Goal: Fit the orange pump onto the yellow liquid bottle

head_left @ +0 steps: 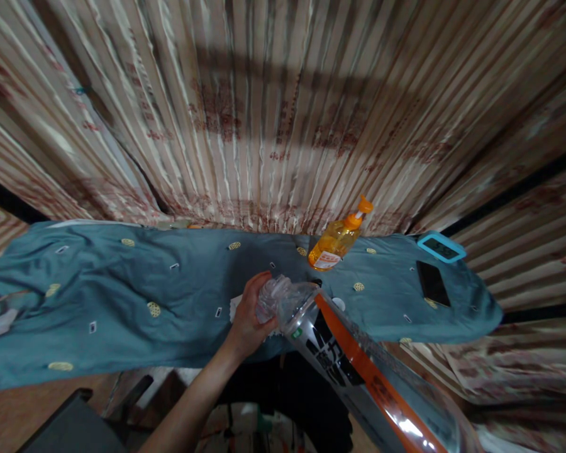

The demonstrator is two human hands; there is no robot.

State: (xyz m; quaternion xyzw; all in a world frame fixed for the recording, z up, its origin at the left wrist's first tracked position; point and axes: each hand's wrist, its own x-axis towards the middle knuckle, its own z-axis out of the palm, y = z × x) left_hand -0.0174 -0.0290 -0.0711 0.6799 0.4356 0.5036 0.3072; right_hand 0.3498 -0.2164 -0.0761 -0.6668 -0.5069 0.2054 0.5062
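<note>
My left hand [249, 318] is closed around a small clear plastic container [268, 299], whose full shape is partly hidden by my fingers. A large clear bottle [358, 377] with an orange, black and silver label lies slanted across the lower right. Its narrow end points up and left, at the small container; whether the two touch I cannot tell. My right hand is not visible. A white piece with a scalloped edge [236, 307] shows behind my left hand. Just beyond the large bottle is a round white cap [338, 304].
An orange pump bottle [332, 245] stands toward the back of the table with its teal cloth [122, 283]. At the right are a blue-framed digital clock [441, 247] and a dark phone [432, 283]. Pleated curtains [264, 126] hang close behind. A dark chair part [75, 425] sits lower left.
</note>
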